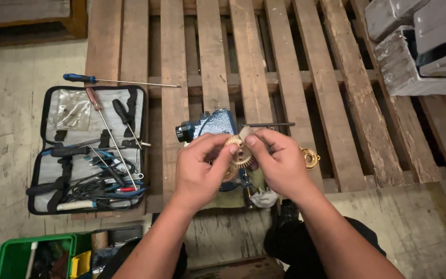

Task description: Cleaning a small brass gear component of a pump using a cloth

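Observation:
My left hand and my right hand meet over a wooden pallet. Together they grip a brass-coloured toothed gear, fingertips pinching its rim from both sides. A scrap of white cloth or paper sits at my right thumb and forefinger. Just behind the hands lies a blue metal machine housing with a black cap at its left end. A thin dark rod lies behind the right hand. A small round brass part rests on the pallet to the right of my right hand.
An open tool pouch with screwdrivers and cables lies at the left. A blue-handled long screwdriver lies above it. Grey metal castings sit at the top right. A green crate stands at the bottom left. A white rag lies below the hands.

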